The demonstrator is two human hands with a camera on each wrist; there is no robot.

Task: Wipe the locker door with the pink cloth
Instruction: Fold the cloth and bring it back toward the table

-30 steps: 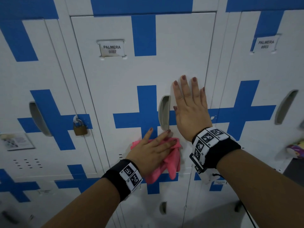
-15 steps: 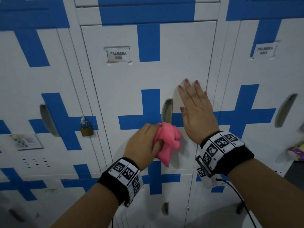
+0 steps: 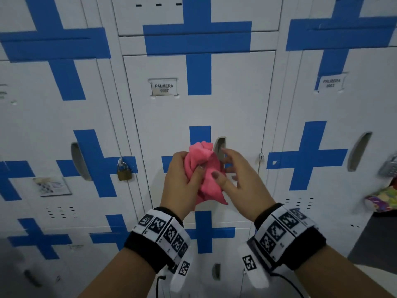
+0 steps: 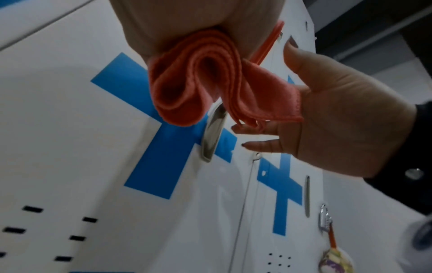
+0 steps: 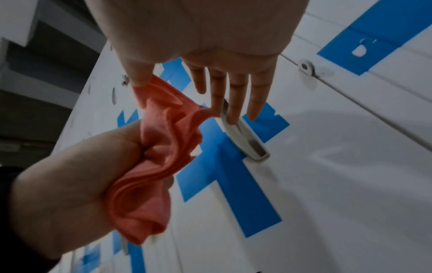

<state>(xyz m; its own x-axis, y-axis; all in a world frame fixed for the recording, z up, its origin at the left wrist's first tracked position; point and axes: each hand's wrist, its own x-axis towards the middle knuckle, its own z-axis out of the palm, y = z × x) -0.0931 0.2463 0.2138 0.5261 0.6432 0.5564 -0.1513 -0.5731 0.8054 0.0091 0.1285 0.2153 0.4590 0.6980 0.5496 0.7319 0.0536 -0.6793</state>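
One pink cloth (image 3: 200, 153), crumpled in left hand (image 3: 180, 183)

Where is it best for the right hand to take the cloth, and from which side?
Likely the flat folded corner hanging below the left hand, approached from the right. The left hand grips the cloth's bunched middle, so only its ends are free. This corner hangs just before the open right hand's palm, which makes it easy to pinch.
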